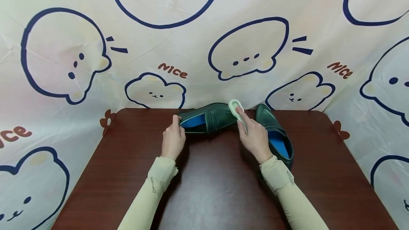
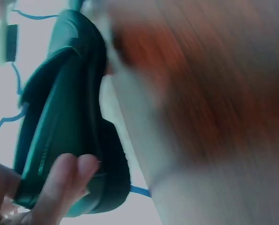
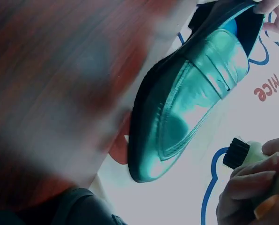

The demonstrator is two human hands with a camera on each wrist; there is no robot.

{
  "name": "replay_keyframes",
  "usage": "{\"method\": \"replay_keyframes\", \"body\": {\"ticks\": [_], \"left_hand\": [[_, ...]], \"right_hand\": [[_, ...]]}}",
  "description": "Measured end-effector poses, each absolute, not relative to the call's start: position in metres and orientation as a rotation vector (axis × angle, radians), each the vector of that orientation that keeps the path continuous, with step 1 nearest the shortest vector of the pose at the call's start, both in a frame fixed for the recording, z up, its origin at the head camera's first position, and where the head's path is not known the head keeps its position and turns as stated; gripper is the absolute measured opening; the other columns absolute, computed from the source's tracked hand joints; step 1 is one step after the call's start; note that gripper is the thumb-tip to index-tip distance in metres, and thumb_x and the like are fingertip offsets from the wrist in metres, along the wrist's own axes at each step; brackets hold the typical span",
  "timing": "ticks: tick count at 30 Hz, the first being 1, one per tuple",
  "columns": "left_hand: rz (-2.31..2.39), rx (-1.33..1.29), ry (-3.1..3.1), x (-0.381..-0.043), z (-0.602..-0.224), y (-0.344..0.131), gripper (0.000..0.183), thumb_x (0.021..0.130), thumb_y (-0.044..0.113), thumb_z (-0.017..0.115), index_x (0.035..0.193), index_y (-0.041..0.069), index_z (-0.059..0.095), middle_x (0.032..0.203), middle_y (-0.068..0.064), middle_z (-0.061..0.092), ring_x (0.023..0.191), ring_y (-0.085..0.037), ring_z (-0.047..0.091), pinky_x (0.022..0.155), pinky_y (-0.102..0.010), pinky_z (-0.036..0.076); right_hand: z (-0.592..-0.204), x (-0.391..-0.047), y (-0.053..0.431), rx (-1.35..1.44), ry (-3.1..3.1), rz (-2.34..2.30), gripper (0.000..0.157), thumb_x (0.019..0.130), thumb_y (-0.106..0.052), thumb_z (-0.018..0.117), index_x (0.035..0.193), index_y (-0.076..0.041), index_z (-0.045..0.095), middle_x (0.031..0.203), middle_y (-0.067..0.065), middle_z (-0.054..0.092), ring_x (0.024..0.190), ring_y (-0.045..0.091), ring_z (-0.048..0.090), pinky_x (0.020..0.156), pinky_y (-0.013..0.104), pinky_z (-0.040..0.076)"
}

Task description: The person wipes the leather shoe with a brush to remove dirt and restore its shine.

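A dark green loafer [image 1: 220,116] with a blue insole lies at the back of the table, toe to the right. My left hand [image 1: 172,139] grips it at the heel, fingers over the collar in the left wrist view. In my right hand [image 1: 255,137] is a pale green brush [image 1: 235,106], which overlaps the loafer's toe in the head view. From the right wrist, the brush's dark bristles [image 3: 236,153] show apart from the toe. The matching loafer [image 1: 271,121] sits beside my right hand, its heel partly behind that wrist.
The dark brown table [image 1: 204,187] ends just behind the loafers. A pale cloth [image 1: 198,45] with blue cartoon outlines hangs behind it and down both sides.
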State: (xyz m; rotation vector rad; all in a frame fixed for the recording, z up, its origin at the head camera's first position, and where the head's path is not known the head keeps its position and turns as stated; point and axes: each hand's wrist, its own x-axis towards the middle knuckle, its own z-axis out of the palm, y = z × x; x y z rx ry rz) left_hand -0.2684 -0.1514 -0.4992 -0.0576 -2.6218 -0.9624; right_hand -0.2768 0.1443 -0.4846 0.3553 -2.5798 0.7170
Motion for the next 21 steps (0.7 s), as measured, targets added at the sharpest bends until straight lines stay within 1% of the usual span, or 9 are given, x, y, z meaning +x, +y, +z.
{"method": "replay_keyframes", "body": {"ticks": [3, 5, 8, 10, 11, 14, 16, 18, 21], "left_hand": [[-0.986, -0.034, -2.587, -0.272, -0.504, -0.151, 0.027, 0.102, 0.001, 0.05, 0.128, 0.004, 0.044, 0.069, -0.011, 0.053, 0.05, -0.024, 0.047, 0.049, -0.033, 0.038], [-1.02, -0.014, -2.574, -0.272, -0.507, -0.153, 0.031, 0.099, 0.0, 0.053, 0.127, 0.004, 0.043, 0.07, -0.01, 0.052, 0.053, -0.024, 0.048, 0.051, -0.035, 0.039], [-1.125, 0.034, -2.569, -0.27, -0.511, -0.158, 0.041, 0.095, -0.001, 0.059, 0.131, 0.007, 0.042, 0.072, -0.01, 0.056, 0.059, -0.025, 0.056, 0.058, -0.037, 0.045], [-1.228, 0.09, -2.577, -0.268, -0.513, -0.163, 0.051, 0.093, -0.001, 0.064, 0.137, 0.008, 0.041, 0.076, -0.011, 0.061, 0.069, -0.026, 0.065, 0.065, -0.04, 0.05], [-1.28, 0.124, -2.584, -0.267, -0.514, -0.165, 0.055, 0.092, 0.0, 0.067, 0.14, 0.008, 0.04, 0.081, -0.012, 0.064, 0.075, -0.027, 0.069, 0.069, -0.041, 0.053], [-1.402, 0.207, -2.623, -0.265, -0.516, -0.171, 0.063, 0.091, 0.001, 0.071, 0.146, 0.007, 0.041, 0.097, -0.016, 0.072, 0.094, -0.031, 0.074, 0.083, -0.047, 0.058], [-1.432, 0.243, -2.654, -0.265, -0.517, -0.174, 0.065, 0.089, 0.002, 0.075, 0.147, 0.006, 0.044, 0.107, -0.018, 0.072, 0.103, -0.033, 0.073, 0.089, -0.05, 0.058], [-1.434, 0.254, -2.691, -0.264, -0.518, -0.177, 0.065, 0.089, 0.004, 0.077, 0.147, 0.005, 0.047, 0.111, -0.019, 0.071, 0.105, -0.033, 0.073, 0.09, -0.05, 0.058], [-1.548, 0.264, -2.714, -0.263, -0.524, -0.18, 0.065, 0.092, 0.002, 0.073, 0.15, 0.002, 0.045, 0.113, -0.02, 0.063, 0.098, -0.029, 0.074, 0.085, -0.045, 0.061]], "right_hand": [[-0.483, -0.275, 0.142, 0.377, -2.576, 0.762, 0.05, 0.106, -0.028, 0.057, 0.156, -0.031, 0.048, 0.078, 0.009, 0.066, 0.054, 0.022, 0.054, 0.049, 0.035, 0.042], [-0.482, -0.275, 0.14, 0.389, -2.577, 0.778, 0.051, 0.106, -0.028, 0.057, 0.156, -0.031, 0.048, 0.079, 0.009, 0.067, 0.056, 0.022, 0.055, 0.05, 0.036, 0.044], [-0.482, -0.273, 0.135, 0.415, -2.581, 0.788, 0.051, 0.107, -0.028, 0.057, 0.156, -0.032, 0.047, 0.082, 0.009, 0.068, 0.058, 0.022, 0.056, 0.051, 0.037, 0.045], [-0.483, -0.271, 0.131, 0.446, -2.585, 0.787, 0.051, 0.106, -0.027, 0.058, 0.156, -0.032, 0.047, 0.089, 0.011, 0.072, 0.06, 0.022, 0.057, 0.051, 0.037, 0.045], [-0.484, -0.271, 0.129, 0.465, -2.595, 0.787, 0.051, 0.106, -0.028, 0.058, 0.156, -0.032, 0.047, 0.089, 0.012, 0.072, 0.06, 0.022, 0.057, 0.051, 0.037, 0.044], [-0.487, -0.268, 0.124, 0.521, -2.642, 0.794, 0.051, 0.107, -0.029, 0.057, 0.157, -0.033, 0.046, 0.083, 0.009, 0.071, 0.059, 0.02, 0.054, 0.049, 0.033, 0.041], [-0.488, -0.267, 0.121, 0.545, -2.674, 0.798, 0.051, 0.107, -0.03, 0.056, 0.157, -0.034, 0.045, 0.073, 0.005, 0.064, 0.056, 0.018, 0.049, 0.048, 0.032, 0.038], [-0.489, -0.266, 0.119, 0.552, -2.693, 0.799, 0.051, 0.107, -0.03, 0.056, 0.157, -0.034, 0.045, 0.064, 0.001, 0.056, 0.053, 0.016, 0.045, 0.048, 0.031, 0.036], [-0.49, -0.265, 0.117, 0.548, -2.711, 0.785, 0.051, 0.107, -0.029, 0.057, 0.157, -0.034, 0.046, 0.062, -0.001, 0.052, 0.052, 0.015, 0.043, 0.048, 0.031, 0.035]]}}
